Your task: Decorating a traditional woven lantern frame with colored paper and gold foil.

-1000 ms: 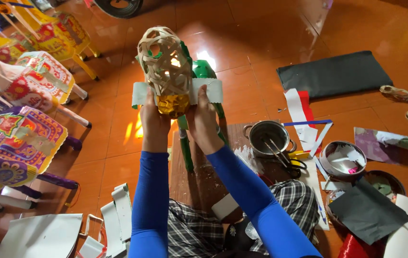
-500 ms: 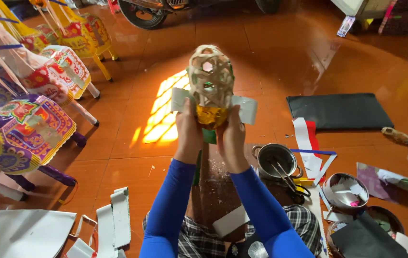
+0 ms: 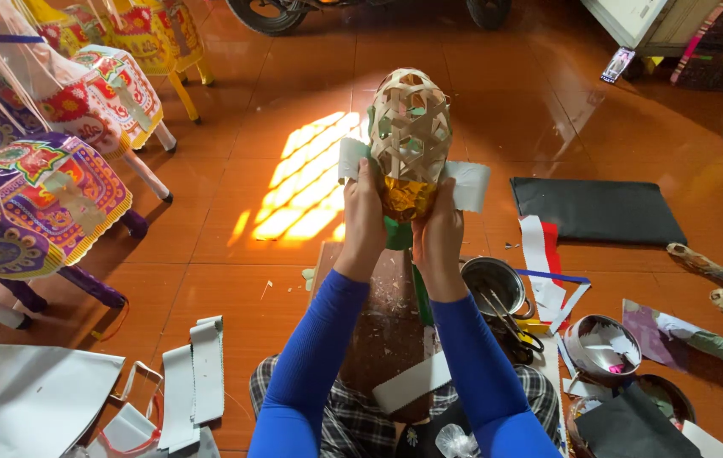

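Observation:
I hold up an egg-shaped woven bamboo frame (image 3: 410, 127) in front of me, upright. Gold foil (image 3: 404, 197) wraps its lower end, and a white paper strip (image 3: 470, 183) sticks out on both sides behind it. My left hand (image 3: 365, 212) grips the lower left of the frame over the foil and paper. My right hand (image 3: 439, 229) grips the lower right side. A green stick (image 3: 397, 234) runs down from the frame between my hands. Both arms wear blue sleeves.
Colourful patterned lanterns on legs (image 3: 48, 195) stand at the left. A metal pot with scissors (image 3: 497, 293) sits at my right, beside a round tin (image 3: 603, 348), paper strips (image 3: 544, 254) and a black sheet (image 3: 599, 212). White paper pieces (image 3: 192, 382) lie at the lower left on the orange tile floor.
The view has shifted and the frame now sits further right and higher in it. Both hands keep their grip on its foil-covered lower end.

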